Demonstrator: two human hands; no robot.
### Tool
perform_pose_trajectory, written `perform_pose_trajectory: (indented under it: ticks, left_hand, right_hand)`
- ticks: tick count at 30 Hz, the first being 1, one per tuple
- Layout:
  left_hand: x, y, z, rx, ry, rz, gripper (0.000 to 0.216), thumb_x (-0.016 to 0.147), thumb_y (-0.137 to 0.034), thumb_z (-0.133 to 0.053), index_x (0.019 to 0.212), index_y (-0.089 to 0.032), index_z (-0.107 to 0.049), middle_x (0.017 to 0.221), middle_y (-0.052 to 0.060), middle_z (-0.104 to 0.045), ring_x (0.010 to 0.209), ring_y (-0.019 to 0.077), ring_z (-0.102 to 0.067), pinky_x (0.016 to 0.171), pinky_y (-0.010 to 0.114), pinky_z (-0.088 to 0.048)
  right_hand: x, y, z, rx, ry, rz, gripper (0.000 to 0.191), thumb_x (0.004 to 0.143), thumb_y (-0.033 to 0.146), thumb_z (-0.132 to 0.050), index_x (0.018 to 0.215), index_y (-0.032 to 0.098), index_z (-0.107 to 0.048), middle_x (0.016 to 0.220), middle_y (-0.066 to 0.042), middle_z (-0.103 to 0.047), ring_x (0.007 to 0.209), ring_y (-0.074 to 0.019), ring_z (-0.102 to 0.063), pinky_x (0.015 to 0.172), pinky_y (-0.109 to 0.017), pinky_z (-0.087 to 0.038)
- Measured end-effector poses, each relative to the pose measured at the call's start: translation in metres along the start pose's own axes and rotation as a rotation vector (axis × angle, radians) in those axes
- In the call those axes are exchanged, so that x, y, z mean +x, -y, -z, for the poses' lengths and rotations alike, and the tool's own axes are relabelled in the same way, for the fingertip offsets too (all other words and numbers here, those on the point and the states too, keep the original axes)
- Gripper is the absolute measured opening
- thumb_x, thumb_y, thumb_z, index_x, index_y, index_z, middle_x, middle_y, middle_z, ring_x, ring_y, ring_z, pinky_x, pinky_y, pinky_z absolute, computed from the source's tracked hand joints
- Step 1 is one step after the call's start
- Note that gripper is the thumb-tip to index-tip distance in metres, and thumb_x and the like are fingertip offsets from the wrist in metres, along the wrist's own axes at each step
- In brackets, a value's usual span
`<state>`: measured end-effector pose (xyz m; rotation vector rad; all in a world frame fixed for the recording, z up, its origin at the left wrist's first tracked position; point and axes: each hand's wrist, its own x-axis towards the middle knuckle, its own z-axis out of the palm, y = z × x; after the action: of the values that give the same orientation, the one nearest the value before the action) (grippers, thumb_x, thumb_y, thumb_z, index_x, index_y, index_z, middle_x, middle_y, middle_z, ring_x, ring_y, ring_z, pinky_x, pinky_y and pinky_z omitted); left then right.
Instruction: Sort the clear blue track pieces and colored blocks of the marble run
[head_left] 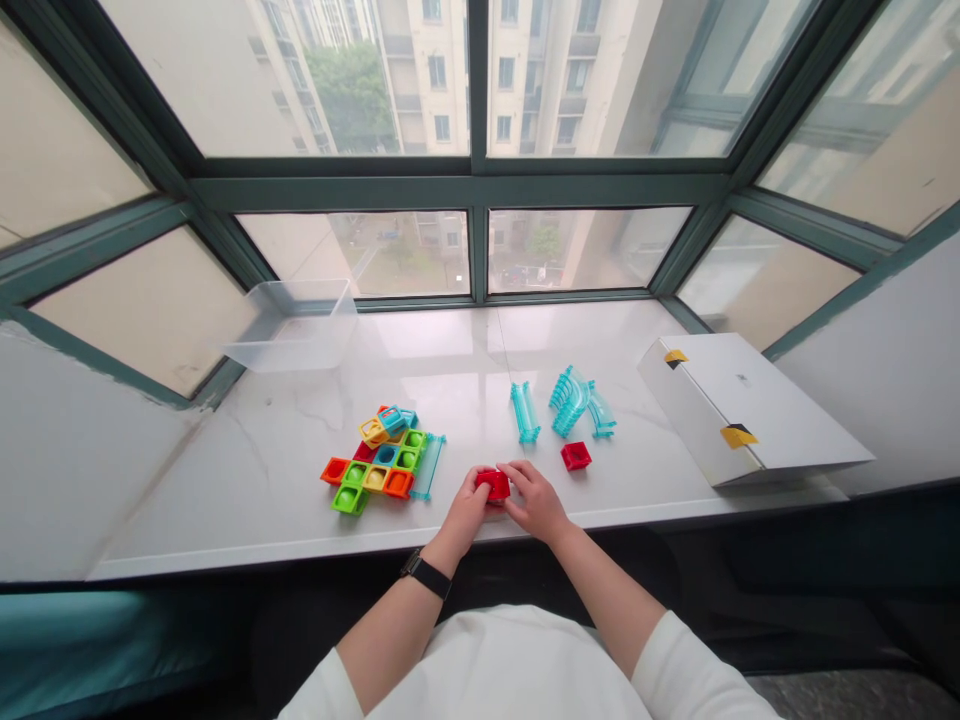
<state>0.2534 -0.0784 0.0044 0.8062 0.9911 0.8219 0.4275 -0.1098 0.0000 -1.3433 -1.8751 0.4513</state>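
A red plastic block (494,484) sits near the front edge of the white sill (465,370), pinched between both hands. My left hand (466,511) grips its left side and my right hand (532,497) closes on its right side. A second red block (576,456) lies just to the right, apart from my hands. To the left stands a cluster of joined coloured blocks (379,463), orange, green, yellow, blue and red, with a turquoise track piece (430,467) along its right side.
Several turquoise track pieces (570,402) lie behind the hands, one straight piece (525,412) separate. A white cardboard box (739,405) lies at the right. A clear plastic bin (296,325) stands at the back left by the window.
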Motion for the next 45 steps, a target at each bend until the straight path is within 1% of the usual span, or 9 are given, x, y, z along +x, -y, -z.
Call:
perform_pose_trajectory:
  ticks: [7,13,18,26,29,32,37,40,45]
  left_hand:
    - [0.001,0.002,0.004,0.011,0.065,-0.012,0.056,0.09,-0.061,-0.067,0.126,-0.021,-0.054,0.106,0.008,-0.072,0.084,0.0202,-0.072,0.075,0.038,-0.063]
    - [-0.004,0.006,0.01,0.134,0.182,-0.106,0.07,0.087,-0.054,-0.077,0.144,-0.023,-0.051,0.127,0.011,-0.068,0.109,0.025,-0.069,0.085,0.038,-0.063]
    - [-0.006,0.011,0.008,0.232,0.21,-0.167,0.07,0.089,-0.056,-0.074,0.146,-0.022,-0.05,0.125,0.011,-0.07,0.106,0.0245,-0.07,0.09,0.039,-0.062]
    - [-0.018,0.0,-0.001,0.537,0.23,-0.294,0.057,0.094,-0.049,-0.069,0.143,-0.023,-0.055,0.125,0.01,-0.071,0.1,0.0221,-0.07,0.086,0.036,-0.06]
    - [-0.018,-0.007,-0.012,0.645,0.313,-0.325,0.062,0.091,-0.047,-0.073,0.147,-0.026,-0.054,0.129,0.01,-0.069,0.099,0.0222,-0.069,0.079,0.033,-0.059]
    - [-0.007,-0.006,-0.03,0.693,0.344,-0.384,0.076,0.085,-0.043,-0.08,0.151,-0.027,-0.048,0.132,0.011,-0.066,0.104,0.0235,-0.067,0.082,0.035,-0.059]
    - [0.03,0.007,-0.073,0.771,0.247,-0.502,0.07,0.084,-0.037,-0.08,0.146,-0.025,-0.05,0.138,0.014,-0.061,0.103,0.025,-0.065,0.091,0.044,-0.057]
    - [0.052,0.014,-0.098,0.807,0.204,-0.556,0.073,0.082,-0.034,-0.081,0.146,-0.023,-0.05,0.141,0.016,-0.06,0.11,0.0296,-0.065,0.102,0.052,-0.052]
    - [0.072,0.019,-0.118,0.936,0.145,-0.593,0.059,0.086,-0.031,-0.076,0.141,-0.022,-0.055,0.14,0.016,-0.063,0.129,0.0365,-0.059,0.11,0.053,-0.046]
  right_hand:
    - [-0.005,0.003,-0.001,-0.081,-0.111,0.089,0.066,0.096,0.015,-0.057,0.159,0.03,-0.045,0.139,-0.012,-0.061,0.126,-0.0289,-0.061,0.108,-0.049,-0.056]
    - [-0.005,0.008,-0.005,-0.071,-0.131,0.048,0.07,0.093,0.027,-0.069,0.159,0.027,-0.044,0.138,-0.014,-0.061,0.126,-0.0316,-0.06,0.108,-0.051,-0.055]
    - [-0.007,0.012,-0.007,-0.047,-0.19,-0.029,0.071,0.089,0.019,-0.069,0.156,0.026,-0.046,0.137,-0.014,-0.061,0.125,-0.0318,-0.06,0.109,-0.053,-0.054]
    - [-0.017,0.007,0.029,0.057,-0.05,-0.094,0.065,0.086,0.016,-0.069,0.148,0.027,-0.055,0.137,-0.011,-0.066,0.127,-0.0296,-0.062,0.111,-0.051,-0.053]
    - [-0.024,0.001,0.051,0.14,-0.048,-0.188,0.05,0.087,0.022,-0.073,0.135,0.027,-0.064,0.129,-0.009,-0.07,0.117,-0.0271,-0.067,0.101,-0.045,-0.059]
    - [-0.037,-0.013,0.076,0.169,-0.115,-0.308,0.046,0.085,0.033,-0.078,0.13,0.026,-0.067,0.126,-0.009,-0.071,0.105,-0.0262,-0.071,0.091,-0.042,-0.062]
    - [-0.071,-0.056,0.107,0.165,-0.336,-0.539,0.055,0.085,0.045,-0.078,0.134,0.023,-0.067,0.132,-0.013,-0.071,0.113,-0.0317,-0.071,0.099,-0.049,-0.06]
    - [-0.086,-0.077,0.113,0.228,-0.497,-0.642,0.063,0.082,0.049,-0.079,0.136,0.021,-0.066,0.138,-0.014,-0.069,0.123,-0.0338,-0.068,0.107,-0.052,-0.056]
    - [-0.082,-0.085,0.11,0.361,-0.516,-0.7,0.07,0.079,0.051,-0.082,0.139,0.021,-0.064,0.139,-0.014,-0.07,0.12,-0.0322,-0.071,0.107,-0.05,-0.057]
